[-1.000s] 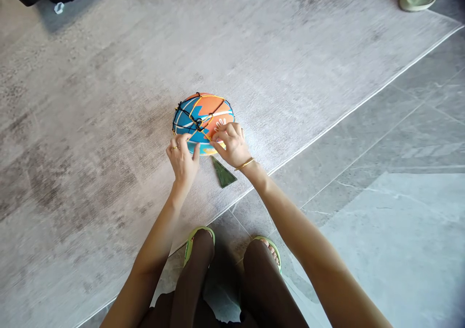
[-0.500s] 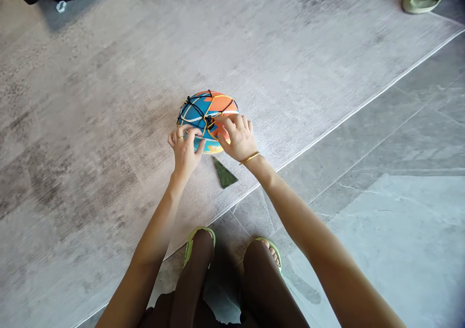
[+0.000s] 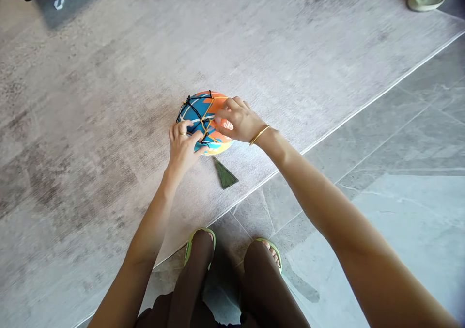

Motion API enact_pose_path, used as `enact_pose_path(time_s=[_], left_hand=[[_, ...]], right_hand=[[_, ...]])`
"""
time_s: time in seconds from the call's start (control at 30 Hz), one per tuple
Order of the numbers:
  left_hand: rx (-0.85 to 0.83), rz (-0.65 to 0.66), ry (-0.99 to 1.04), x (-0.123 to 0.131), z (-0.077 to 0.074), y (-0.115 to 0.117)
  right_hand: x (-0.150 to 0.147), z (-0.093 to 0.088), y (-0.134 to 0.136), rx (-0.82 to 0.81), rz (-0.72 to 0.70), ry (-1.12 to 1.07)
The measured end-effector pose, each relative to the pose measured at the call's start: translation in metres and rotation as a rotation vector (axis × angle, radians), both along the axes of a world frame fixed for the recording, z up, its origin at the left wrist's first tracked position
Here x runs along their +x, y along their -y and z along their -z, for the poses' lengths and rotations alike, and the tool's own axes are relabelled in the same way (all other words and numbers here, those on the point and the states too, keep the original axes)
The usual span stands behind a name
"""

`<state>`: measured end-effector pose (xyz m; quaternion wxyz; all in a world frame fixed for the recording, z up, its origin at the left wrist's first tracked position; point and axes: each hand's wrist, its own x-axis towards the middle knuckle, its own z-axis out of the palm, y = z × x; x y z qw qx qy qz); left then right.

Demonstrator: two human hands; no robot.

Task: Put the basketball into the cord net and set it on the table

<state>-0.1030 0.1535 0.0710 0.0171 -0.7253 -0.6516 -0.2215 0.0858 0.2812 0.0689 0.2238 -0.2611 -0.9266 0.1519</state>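
Left hand, fingers apart against the ball — best held steady; right hand curled at the netting — clamped on it or not, I can't tell.

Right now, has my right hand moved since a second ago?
Yes, your right hand has moved forward, farther from the dark green triangle lying on the rug.
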Motion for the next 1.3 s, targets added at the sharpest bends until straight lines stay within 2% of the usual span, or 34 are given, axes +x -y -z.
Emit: enact_pose_path(time_s=[0.23, 0.4, 0.5, 0.57, 0.63, 0.77, 0.83, 0.93, 1.0, 1.13, 1.3], left_hand=[[0.015, 0.037, -0.024, 0.004, 0.015, 0.008], [0.018, 0.224, -0.083, 0.030, 0.018, 0.010], [-0.008, 0.337, -0.109, 0.051, 0.020, 0.016], [-0.016, 0.329, -0.098, 0.060, 0.022, 0.022], [0.013, 0.254, -0.039, 0.061, 0.025, 0.026], [0.139, -0.030, 0.166, 0.033, 0.029, 0.015], [0.135, -0.094, 0.238, 0.009, 0.030, -0.002], [0.010, -0.018, 0.276, -0.024, 0.028, -0.028], [-0.040, 0.026, 0.255, -0.037, 0.024, -0.038], [-0.034, 0.087, 0.173, -0.041, 0.014, -0.041], [-0.079, 0.212, 0.083, -0.036, 0.002, -0.032]], right_hand=[[0.009, 0.006, 0.002, -0.016, -0.010, -0.046], [0.005, 0.012, 0.011, -0.013, -0.013, -0.030], [0.009, 0.018, 0.024, 0.017, 0.099, -0.022], [0.016, 0.024, 0.029, 0.041, 0.180, -0.039], [0.025, 0.031, 0.031, 0.045, 0.205, -0.060], [0.036, 0.041, 0.034, -0.006, 0.154, -0.103], [0.036, 0.045, 0.041, -0.031, 0.165, -0.133], [0.034, 0.050, 0.059, -0.031, 0.270, -0.170], [0.032, 0.057, 0.073, -0.020, 0.372, -0.166], [0.035, 0.081, 0.086, -0.091, 0.523, -0.184], [0.049, 0.113, 0.078, -0.303, 0.545, -0.354]])
